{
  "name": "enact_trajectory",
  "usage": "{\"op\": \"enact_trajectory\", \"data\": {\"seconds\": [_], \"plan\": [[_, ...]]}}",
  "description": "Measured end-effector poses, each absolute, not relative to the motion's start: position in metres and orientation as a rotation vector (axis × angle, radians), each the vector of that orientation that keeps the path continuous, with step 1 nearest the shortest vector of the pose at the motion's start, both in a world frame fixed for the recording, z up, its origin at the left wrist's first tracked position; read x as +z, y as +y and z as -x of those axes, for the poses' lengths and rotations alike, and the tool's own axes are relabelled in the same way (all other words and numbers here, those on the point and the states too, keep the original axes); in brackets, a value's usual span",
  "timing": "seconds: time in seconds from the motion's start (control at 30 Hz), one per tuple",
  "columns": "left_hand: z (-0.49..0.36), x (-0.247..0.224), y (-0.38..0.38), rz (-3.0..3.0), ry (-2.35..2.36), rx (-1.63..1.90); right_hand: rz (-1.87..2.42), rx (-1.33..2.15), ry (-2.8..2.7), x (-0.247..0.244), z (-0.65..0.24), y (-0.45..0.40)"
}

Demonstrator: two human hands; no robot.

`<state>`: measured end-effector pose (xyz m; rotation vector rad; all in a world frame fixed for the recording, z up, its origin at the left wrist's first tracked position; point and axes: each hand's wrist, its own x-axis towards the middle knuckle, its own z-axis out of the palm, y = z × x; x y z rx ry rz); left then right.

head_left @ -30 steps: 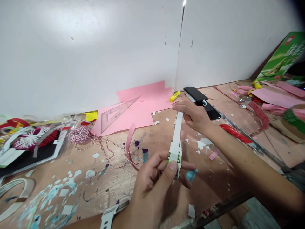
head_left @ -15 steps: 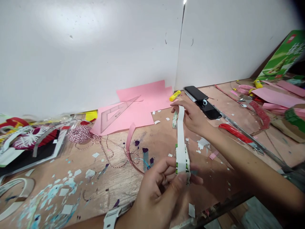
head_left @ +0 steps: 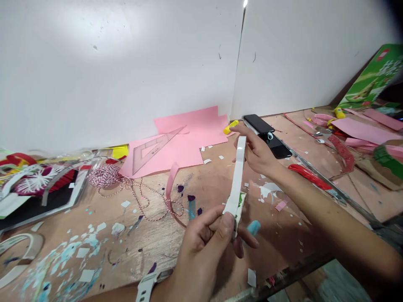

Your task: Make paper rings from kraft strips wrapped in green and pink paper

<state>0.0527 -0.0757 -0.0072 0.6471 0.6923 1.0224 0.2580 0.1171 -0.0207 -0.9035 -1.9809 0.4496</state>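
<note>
A long white strip (head_left: 236, 180) stretches between my two hands, its upper end shiny. My left hand (head_left: 208, 241) is closed on its near end, the thumb pressing on top. Under the strip, in that same hand, is a small piece with a white and green printed surface (head_left: 241, 203); its full shape is covered by the strip and fingers. My right hand (head_left: 256, 151) is at the strip's far end, fingers bent around and behind it; its grip is partly hidden. A yellow glue stick (head_left: 231, 127) lies just beyond the right fingertips.
Pink paper sheets (head_left: 189, 151) lie at the back under a clear set square (head_left: 154, 152). Twisted red-and-white string (head_left: 105, 175) trails leftward of a pink strip (head_left: 170, 191). Two phones (head_left: 260, 123), a red-handled cutter (head_left: 310, 176) and a metal ruler (head_left: 317, 172) lie to the right.
The strip has tilted, its near end shifting left with my left hand. My right hand has moved slightly up and right. The curled, green-printed piece below my right hand is no longer visible.
</note>
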Motion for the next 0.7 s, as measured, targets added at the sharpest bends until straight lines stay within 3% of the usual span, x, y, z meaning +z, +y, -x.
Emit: {"op": "enact_trajectory", "data": {"seconds": [0.7], "plan": [[-0.045,0.003,-0.075,-0.808,0.839,1.08,0.728,0.288,-2.078,-0.014,-0.28,0.123]]}}
